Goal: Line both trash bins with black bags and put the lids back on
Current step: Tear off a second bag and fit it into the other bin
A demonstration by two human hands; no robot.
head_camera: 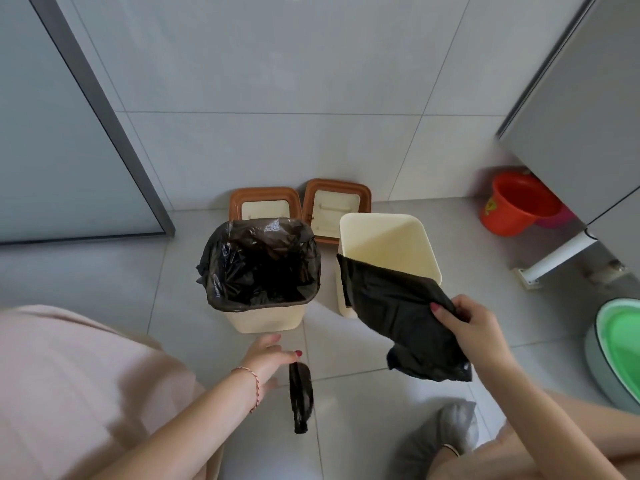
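Seen from above, looking down at a grey tiled floor (346, 427).

Nearest: left hand (266, 358), fingers straight and spread, holding nothing, reaching down just above a roll of black bags (300, 398) lying on the floor. To its right, right hand (474, 327), fingers and thumb pinched on the upper edge of one loose black bag (405, 317), still flat and unopened, hanging over the near rim of the right bin.

Behind the hands: two cream bins side by side, slightly apart. Left bin (266, 320) already lined, black liner (259, 261) folded over its rim. Right bin (388, 244) bare inside.

Farthest: two brown-framed lids (266, 204) and (337, 206), leaning against the wall (277, 98) just behind the bins.

Off to the right: a red bucket (516, 206) and a green basin (620, 344).

Step in hand, judged: lining the second bin. Next move likely needs both hands on the bag mouth to separate it, lower it in, and fold the edge over the rim. Both lids not yet replaced.

Count: two bins, two lids, one fitted liner, one loose bag, one roll.
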